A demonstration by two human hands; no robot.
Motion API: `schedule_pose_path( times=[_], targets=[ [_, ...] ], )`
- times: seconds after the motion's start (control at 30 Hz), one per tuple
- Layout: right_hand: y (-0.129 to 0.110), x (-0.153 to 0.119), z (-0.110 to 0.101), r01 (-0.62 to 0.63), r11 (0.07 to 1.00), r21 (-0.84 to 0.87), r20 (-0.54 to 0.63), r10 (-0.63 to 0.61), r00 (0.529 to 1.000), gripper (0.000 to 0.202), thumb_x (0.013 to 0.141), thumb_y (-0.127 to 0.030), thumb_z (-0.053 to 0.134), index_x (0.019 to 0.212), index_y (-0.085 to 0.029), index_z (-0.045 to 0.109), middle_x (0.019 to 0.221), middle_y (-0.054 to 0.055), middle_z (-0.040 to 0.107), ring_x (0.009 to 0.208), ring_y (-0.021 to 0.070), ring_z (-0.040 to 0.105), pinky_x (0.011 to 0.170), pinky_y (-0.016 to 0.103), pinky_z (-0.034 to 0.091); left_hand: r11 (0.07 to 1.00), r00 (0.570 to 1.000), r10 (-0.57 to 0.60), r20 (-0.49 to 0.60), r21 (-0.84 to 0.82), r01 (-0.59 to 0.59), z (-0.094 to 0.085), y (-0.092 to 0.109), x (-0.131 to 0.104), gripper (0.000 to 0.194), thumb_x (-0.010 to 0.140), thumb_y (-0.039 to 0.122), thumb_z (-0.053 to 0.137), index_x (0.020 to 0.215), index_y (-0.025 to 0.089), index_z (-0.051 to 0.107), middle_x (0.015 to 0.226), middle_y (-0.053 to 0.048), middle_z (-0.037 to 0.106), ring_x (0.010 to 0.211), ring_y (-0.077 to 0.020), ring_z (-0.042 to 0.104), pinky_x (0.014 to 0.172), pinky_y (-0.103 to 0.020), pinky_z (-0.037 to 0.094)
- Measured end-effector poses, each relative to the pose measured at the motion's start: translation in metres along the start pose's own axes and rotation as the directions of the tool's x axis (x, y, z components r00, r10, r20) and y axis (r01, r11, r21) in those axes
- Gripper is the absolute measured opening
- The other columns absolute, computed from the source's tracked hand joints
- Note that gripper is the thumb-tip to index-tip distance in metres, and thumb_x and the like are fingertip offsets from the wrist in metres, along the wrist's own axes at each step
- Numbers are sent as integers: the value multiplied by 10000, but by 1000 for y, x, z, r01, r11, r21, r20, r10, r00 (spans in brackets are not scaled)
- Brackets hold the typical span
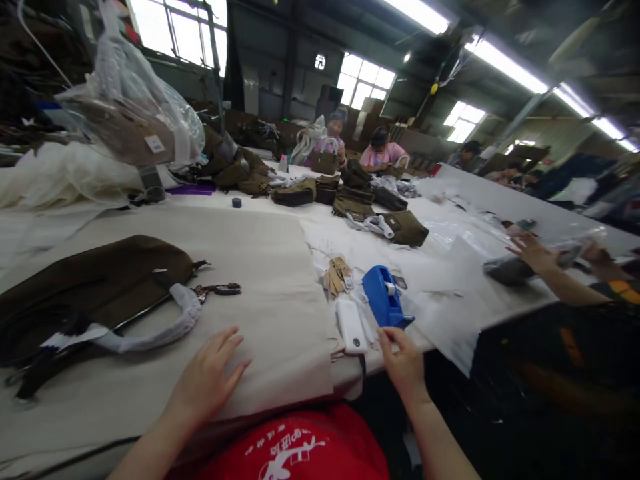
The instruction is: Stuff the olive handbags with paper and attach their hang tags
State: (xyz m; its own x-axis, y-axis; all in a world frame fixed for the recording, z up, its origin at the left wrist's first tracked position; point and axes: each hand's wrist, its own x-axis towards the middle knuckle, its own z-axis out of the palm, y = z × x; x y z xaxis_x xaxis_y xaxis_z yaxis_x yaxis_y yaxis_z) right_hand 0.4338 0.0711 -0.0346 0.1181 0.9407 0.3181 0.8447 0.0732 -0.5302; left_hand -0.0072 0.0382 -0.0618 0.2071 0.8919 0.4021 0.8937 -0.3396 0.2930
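My left hand (213, 373) is open, its fingers spread over the beige cloth (265, 267) on the table. To its left lies a dark olive handbag (115, 273) on its side, with a handle (186, 313) wrapped in pale plastic and a dark strap beside it. My right hand (404, 365) is at the table's front edge, thumb and forefinger pinched together just below a blue tape dispenser (380, 293). What the pinch holds, if anything, is too small to make out. Left of that hand is a white phone-like device (351, 327).
Brown paper tags (339, 275) lie behind the white device. Farther back are several olive bags (404, 227) and two people in pink. A plastic-wrapped bag (135, 127) stands at the left. At the right, a co-worker's hands (535, 252) handle a dark bag in plastic.
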Motion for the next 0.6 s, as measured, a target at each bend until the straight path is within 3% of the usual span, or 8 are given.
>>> schedule_pose_path(
  times=[0.03,0.07,0.1,0.17,0.23,0.3,0.47,0.6],
  targets=[
    [25,4,-13,-36,996,-80,-215,18,977,359,934,-440,464,1065,-151,631,1105,164,660,1071,298,585,990,430,406,1000,998,-5,57,-22,7,13,4,-1,395,872,408,593,1190,179,632,1293,-118,623,1167,-277,601,1005,-436,517],
    [53,7,-24,-103,979,-173,-391,28,920,400,908,-428,497,1152,-128,598,1213,191,614,1181,323,529,1046,456,361,999,995,-15,100,-36,19,24,5,-1,402,867,409,595,1193,179,640,1302,-117,622,1176,-278,599,1007,-440,518],
    [81,11,-34,-206,947,-246,-480,65,875,474,878,-410,525,1240,-105,553,1321,217,545,1280,354,452,1082,491,316,999,991,-27,130,-42,33,32,6,-2,411,865,410,593,1200,176,644,1312,-118,619,1189,-280,595,1016,-446,514],
    [134,17,-44,-440,827,-348,-453,263,852,704,791,-413,603,1372,-51,437,1471,277,372,1373,409,328,1089,538,289,998,986,-35,165,-47,44,43,6,-2,430,860,422,590,1207,175,650,1338,-121,604,1217,-285,581,1039,-458,498],
    [174,23,-43,-506,779,-370,-376,373,848,788,724,-390,669,1347,35,442,1378,333,456,1309,435,412,1060,528,339,998,986,-35,166,-42,42,49,6,-1,453,854,441,592,1218,177,651,1363,-123,587,1235,-289,569,1056,-464,483],
    [200,32,-38,-528,760,-378,-321,428,845,741,727,-365,683,1294,69,488,1275,337,542,1244,425,486,1044,503,372,999,988,-29,149,-36,34,54,6,0,466,856,461,587,1228,188,649,1369,-117,584,1241,-287,565,1062,-460,477],
    [241,74,-41,-604,695,-389,-276,538,796,390,898,-321,594,1229,-116,598,1228,177,620,1180,307,558,1031,503,404,999,996,-34,87,1,34,63,8,1,453,883,469,551,1247,211,630,1344,-105,598,1207,-275,581,1041,-451,487],
    [276,118,-56,-686,633,-358,-286,625,726,333,960,-385,559,1224,-185,593,1276,95,595,1154,241,573,1009,490,449,999,995,-17,97,40,13,65,9,1,447,893,458,529,1249,201,613,1336,-113,595,1198,-282,580,1034,-446,484]
  ],
)
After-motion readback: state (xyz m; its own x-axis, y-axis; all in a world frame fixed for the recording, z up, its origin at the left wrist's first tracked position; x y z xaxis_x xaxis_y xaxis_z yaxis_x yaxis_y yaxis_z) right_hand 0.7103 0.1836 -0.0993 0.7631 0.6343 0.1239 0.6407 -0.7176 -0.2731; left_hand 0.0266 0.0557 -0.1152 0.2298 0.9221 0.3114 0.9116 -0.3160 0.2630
